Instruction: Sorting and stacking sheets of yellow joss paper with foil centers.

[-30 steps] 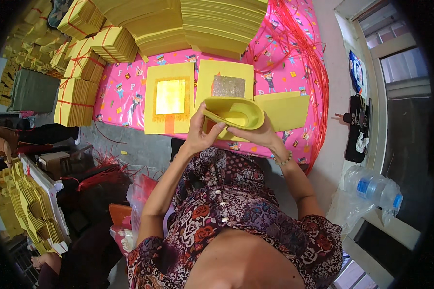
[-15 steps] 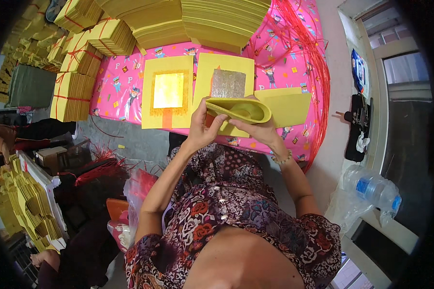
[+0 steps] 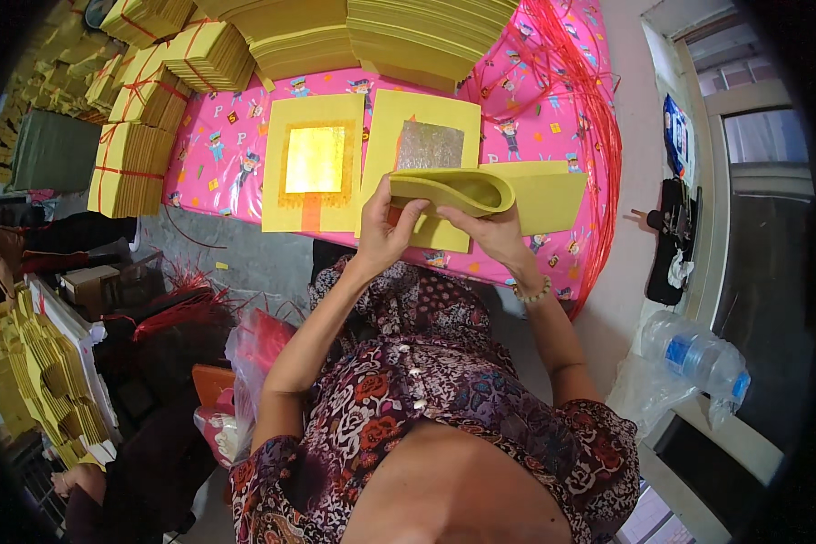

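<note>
Both hands grip the folded yellow sheet (image 3: 458, 192), left hand (image 3: 385, 238) pinching its end, right hand (image 3: 485, 234) beneath, and I should press the crease evenly, edges aligned.

Folded yellow sheet (image 3: 458, 190) flatter now, formerly an open bowl.

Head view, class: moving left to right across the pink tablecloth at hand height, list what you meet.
Tied bundle of yellow paper → sheet with gold square → left hand → rolled yellow sheet → right hand → plain yellow sheet → red strings.
</note>
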`<act>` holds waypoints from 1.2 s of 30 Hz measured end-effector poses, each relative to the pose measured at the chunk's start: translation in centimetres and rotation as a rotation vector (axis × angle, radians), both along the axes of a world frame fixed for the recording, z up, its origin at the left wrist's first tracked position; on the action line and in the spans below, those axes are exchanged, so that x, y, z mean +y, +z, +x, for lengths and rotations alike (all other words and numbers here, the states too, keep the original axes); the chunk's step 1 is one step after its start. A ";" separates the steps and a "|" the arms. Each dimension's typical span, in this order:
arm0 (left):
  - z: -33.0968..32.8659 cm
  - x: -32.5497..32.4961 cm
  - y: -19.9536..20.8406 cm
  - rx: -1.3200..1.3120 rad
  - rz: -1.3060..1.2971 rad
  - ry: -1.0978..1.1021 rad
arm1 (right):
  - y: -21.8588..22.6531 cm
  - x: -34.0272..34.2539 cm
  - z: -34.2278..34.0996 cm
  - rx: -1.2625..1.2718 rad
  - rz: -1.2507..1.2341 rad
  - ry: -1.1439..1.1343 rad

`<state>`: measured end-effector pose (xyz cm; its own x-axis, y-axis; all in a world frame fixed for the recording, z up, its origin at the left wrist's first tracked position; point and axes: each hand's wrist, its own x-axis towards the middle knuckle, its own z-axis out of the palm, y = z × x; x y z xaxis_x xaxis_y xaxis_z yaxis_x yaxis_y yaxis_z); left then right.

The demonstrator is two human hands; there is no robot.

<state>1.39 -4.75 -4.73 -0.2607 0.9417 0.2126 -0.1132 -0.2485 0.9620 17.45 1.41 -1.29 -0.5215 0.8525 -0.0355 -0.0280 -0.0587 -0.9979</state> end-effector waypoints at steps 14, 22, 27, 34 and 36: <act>-1.5 2.1 4.1 -0.040 -0.140 -0.136 | 2.0 2.1 0.0 -0.228 0.073 0.013; -2.2 4.1 5.7 -0.316 -0.453 -0.285 | 3.1 3.2 -1.1 0.040 -0.096 -0.001; -2.4 4.7 5.9 -0.384 -0.518 -0.312 | 2.8 3.8 -0.9 0.005 -0.138 0.017; -2.5 5.5 5.4 -0.389 -0.622 -0.323 | 2.4 4.4 -1.1 -0.017 -0.156 0.031; -2.6 5.6 5.1 -0.435 -0.622 -0.322 | 2.4 4.4 -1.2 -0.008 -0.164 0.040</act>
